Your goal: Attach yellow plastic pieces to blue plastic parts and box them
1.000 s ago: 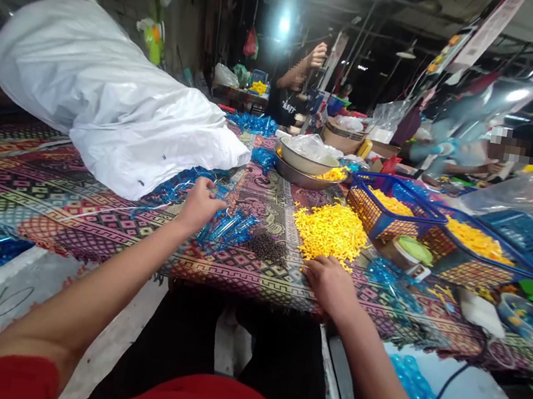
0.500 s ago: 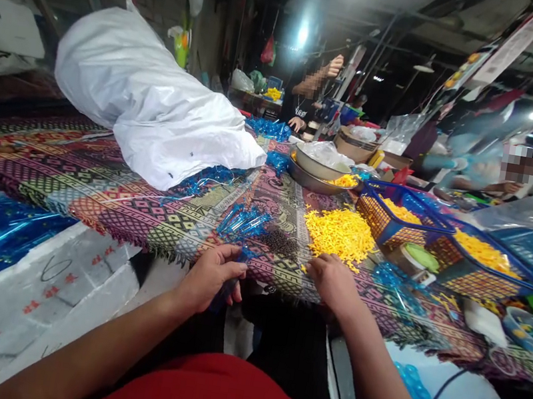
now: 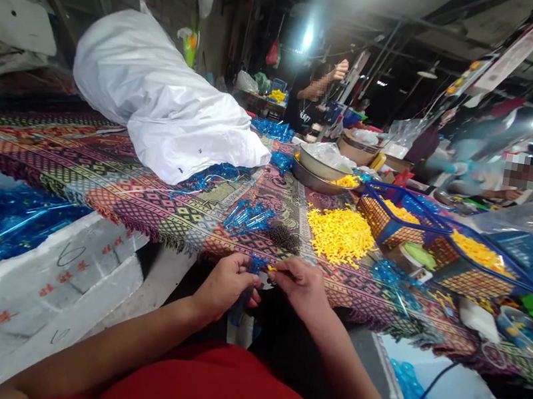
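Observation:
My left hand (image 3: 228,286) is closed on a translucent blue plastic piece (image 3: 256,264), whose top sticks up past the fingers while its lower end hangs below them. My right hand (image 3: 300,287) pinches a small yellow plastic piece (image 3: 272,268) right beside the blue one; whether the two touch I cannot tell. On the patterned cloth (image 3: 182,223) just ahead lie a bunch of blue plastic pieces (image 3: 249,217), a patch of small dark beads or bits (image 3: 283,236) and a heap of yellow pieces (image 3: 340,235).
Blue baskets (image 3: 481,267) of yellow pieces stand at the right, near stacked metal bowls (image 3: 321,171). A big white sack (image 3: 176,97) lies at the left. Foam boxes (image 3: 79,264) sit below the table edge. A person (image 3: 313,96) works across the table, another at the right.
My right hand has moved from the edge of the yellow heap leftward to the blue piece, bringing a yellow piece. My left hand has shifted slightly right. The view has turned a little left.

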Demonstrator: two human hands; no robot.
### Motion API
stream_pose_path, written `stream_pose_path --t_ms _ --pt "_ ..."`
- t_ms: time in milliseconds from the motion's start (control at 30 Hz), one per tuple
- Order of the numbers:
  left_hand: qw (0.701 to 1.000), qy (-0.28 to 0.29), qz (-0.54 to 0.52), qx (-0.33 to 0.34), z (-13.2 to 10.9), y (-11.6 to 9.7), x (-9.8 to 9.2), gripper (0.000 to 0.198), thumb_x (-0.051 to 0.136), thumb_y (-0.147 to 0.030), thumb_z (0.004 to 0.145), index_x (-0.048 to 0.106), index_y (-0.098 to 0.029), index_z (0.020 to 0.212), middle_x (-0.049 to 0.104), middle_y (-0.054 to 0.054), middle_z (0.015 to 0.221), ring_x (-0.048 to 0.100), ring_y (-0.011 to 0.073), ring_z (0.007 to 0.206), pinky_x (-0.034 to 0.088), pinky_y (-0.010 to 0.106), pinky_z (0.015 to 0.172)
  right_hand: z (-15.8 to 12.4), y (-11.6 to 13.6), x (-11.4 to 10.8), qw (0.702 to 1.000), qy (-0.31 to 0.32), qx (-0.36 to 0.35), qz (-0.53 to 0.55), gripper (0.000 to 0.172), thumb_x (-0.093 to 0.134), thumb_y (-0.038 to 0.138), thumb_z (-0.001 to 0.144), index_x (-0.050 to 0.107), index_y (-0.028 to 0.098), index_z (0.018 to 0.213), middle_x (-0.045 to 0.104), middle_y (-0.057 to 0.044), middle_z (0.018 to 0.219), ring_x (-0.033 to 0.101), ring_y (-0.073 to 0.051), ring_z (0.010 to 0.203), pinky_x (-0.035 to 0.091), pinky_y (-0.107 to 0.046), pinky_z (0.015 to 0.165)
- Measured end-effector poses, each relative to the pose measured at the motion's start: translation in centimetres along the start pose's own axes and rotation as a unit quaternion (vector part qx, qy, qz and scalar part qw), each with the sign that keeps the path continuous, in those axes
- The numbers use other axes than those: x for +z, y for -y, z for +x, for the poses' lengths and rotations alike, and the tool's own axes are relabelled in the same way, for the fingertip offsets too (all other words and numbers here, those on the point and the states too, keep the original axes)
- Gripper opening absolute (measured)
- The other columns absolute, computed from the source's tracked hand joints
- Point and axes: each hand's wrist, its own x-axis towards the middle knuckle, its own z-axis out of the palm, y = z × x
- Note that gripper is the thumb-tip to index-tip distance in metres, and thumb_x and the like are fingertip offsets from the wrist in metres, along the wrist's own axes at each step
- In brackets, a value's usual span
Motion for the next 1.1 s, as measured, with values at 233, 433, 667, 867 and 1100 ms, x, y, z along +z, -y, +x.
stream_pose_path --t_ms 233,433,667,867,1100 --pt "1.0 0.004 0.004 0.007 -0.4 0.4 0.8 0.016 0.052 -0.015 0.068 0.05 -0.015 0.084 0.059 0.0 0.063 0.062 0.0156 0.051 0.052 0.029 0.05 -0.1 1.3 1.2 0.997 0.032 -0.054 -0.042 0.019 0.053 0.023 0.084 0.061 0.019 0.067 0.057 -0.002 0.067 0.052 -0.013 0.062 0.041 -0.025 0.058" --pt "1.0 0.001 -0.009 -0.008 -0.5 0.7 0.7 0.016 0.05 -0.014 0.068 0.05 -0.014 0.084 0.059 0.0 0.065 0.062 0.0157 0.051 0.052 0.031 0.05 -0.8 1.4 1.0 0.996 0.046 -0.079 -0.02 0.017 0.048 0.019 0.088 0.063 0.018 0.079 0.061 -0.005 0.075 0.056 -0.013 0.07 0.045 -0.024 0.063" --pt "0.999 -0.003 0.027 0.016 -0.5 1.2 0.8 0.013 0.05 -0.016 0.07 0.05 -0.015 0.082 0.06 0.001 0.064 0.062 0.016 0.052 0.052 0.029 0.05 -1.3 1.3 1.3 0.988 0.019 -0.134 -0.071 0.019 0.043 0.016 0.089 0.063 0.016 0.087 0.061 -0.007 0.08 0.056 -0.014 0.072 0.045 -0.026 0.064" --pt "1.0 -0.005 0.006 0.013 -0.5 1.6 0.6 0.014 0.048 -0.015 0.07 0.05 -0.015 0.083 0.058 -0.001 0.063 0.061 0.0151 0.049 0.052 0.03 0.048 -1.2 1.2 1.2 0.981 0.034 -0.176 -0.068 0.022 0.04 0.016 0.09 0.061 0.017 0.095 0.061 -0.007 0.082 0.056 -0.015 0.075 0.046 -0.027 0.065" --pt "1.0 -0.026 -0.007 0.004 -0.2 1.8 0.6 0.009 0.047 -0.021 0.075 0.049 -0.015 0.08 0.056 -0.001 0.064 0.059 0.0139 0.045 0.05 0.027 0.043 -1.0 0.3 2.0 0.984 0.024 -0.176 -0.008 0.021 0.043 0.014 0.089 0.061 0.018 0.098 0.058 -0.006 0.081 0.055 -0.014 0.073 0.046 -0.025 0.062"
